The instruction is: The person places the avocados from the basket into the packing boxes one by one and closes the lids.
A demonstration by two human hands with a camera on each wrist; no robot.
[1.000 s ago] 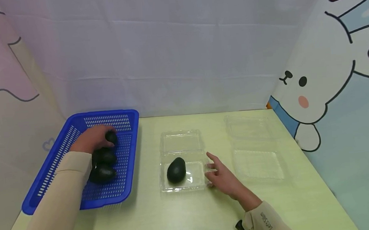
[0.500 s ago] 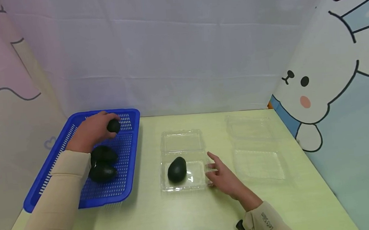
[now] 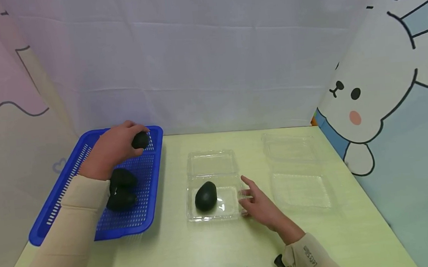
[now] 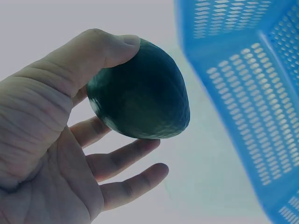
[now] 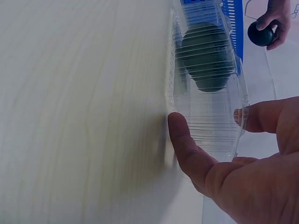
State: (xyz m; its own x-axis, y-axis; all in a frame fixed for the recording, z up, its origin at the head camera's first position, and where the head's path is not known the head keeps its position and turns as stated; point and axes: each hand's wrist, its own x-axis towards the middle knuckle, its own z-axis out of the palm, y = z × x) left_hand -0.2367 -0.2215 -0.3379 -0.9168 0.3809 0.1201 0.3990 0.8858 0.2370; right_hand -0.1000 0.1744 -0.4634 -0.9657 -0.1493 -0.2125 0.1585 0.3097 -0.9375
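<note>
We log one avocado [image 3: 205, 196] boxed [image 3: 226, 193] in plastic, a second avocado [image 3: 140, 140] gripped by the left hand [image 3: 111, 149] near the basket [image 3: 159, 171], two avocados [image 3: 121, 198] inside presumably left, the right hand [image 3: 258, 205] spread wide at the box.

"In which pose is the left arm [image 3: 65, 239]?"
"It is stretched forward. The left hand [image 3: 112, 147] makes a grip, with the thumb [image 4: 105, 49] above the fingers [image 4: 135, 182]."
"Are these fingers together?"
"No, three are seen spread apart."
"And the right hand [image 3: 259, 206]?"
"Its forefinger [image 3: 248, 183] lies apart from the thumb; the right arm [image 3: 292, 233] comes slantwise."
</note>
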